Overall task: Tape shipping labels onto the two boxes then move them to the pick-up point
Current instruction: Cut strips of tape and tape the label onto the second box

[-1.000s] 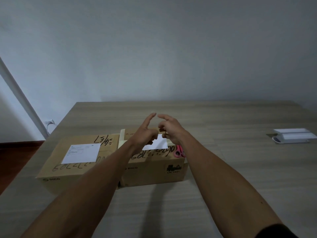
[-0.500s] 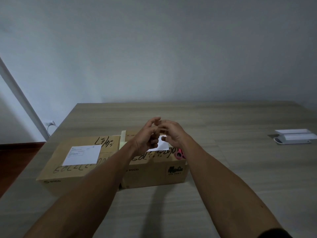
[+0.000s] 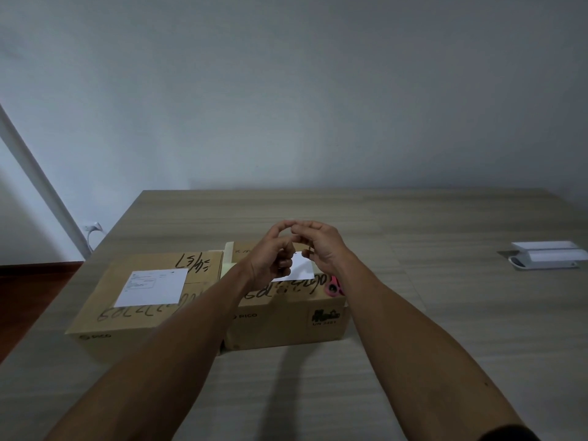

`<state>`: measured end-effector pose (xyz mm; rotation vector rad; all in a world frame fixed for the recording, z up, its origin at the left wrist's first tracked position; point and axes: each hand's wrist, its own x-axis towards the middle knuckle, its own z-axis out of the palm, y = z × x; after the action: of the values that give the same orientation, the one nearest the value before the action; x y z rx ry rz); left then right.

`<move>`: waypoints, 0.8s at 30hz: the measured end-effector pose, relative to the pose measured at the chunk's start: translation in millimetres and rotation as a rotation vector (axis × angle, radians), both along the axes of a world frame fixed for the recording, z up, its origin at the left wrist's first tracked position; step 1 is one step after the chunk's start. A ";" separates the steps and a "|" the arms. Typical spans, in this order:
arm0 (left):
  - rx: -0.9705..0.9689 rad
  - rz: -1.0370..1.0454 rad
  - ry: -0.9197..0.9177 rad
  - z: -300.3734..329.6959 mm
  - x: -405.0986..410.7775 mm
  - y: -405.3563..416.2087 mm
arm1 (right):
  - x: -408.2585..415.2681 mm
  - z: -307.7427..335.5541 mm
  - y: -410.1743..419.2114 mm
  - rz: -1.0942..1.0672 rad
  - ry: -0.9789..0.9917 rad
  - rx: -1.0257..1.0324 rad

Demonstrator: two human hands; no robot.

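Note:
Two brown cardboard boxes stand side by side near the table's front left. The left box (image 3: 95, 319) has a white shipping label (image 3: 152, 287) lying flat on its top. A second white label (image 3: 300, 269) lies on the right box (image 3: 286, 326), partly hidden by my hands. My left hand (image 3: 270, 259) and my right hand (image 3: 321, 246) are raised just above that label with curled fingers, their fingertips meeting in a pinch. They seem to pinch a small strip of tape between them, hardly visible. A beige tape strip (image 3: 228, 257) sticks up between the boxes.
Pink-handled scissors (image 3: 334, 288) lie on the right box's right edge, under my right forearm. A white flat device (image 3: 547, 259) sits at the table's right side. The wooden table (image 3: 445, 313) reaches back to the wall; its left edge drops to a dark floor.
My hands were slightly apart with the left index finger stretched out; they have closed together, fingertips now touching above the right box's label. The boxes and labels have not moved.

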<state>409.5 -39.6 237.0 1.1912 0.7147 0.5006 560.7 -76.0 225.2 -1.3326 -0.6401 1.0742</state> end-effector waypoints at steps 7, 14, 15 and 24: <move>-0.026 0.012 0.008 -2.3 -0.5 -0.1 | 2.5 -2.1 -0.7 0.005 -0.015 -0.016; -0.120 0.041 -0.048 -3.5 0.2 2.1 | 0.3 -2.1 3.7 0.082 0.097 0.058; -0.130 0.049 -0.054 -3.4 0.2 3.0 | -0.2 -2.4 5.0 0.082 0.103 0.063; -0.254 0.120 -0.146 -3.6 -0.7 10.1 | 2.2 -6.6 11.6 0.077 0.060 0.038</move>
<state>408.8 -29.5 233.5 0.8688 0.7034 0.5723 562.8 -64.3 218.6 -1.2472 -0.6682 1.1545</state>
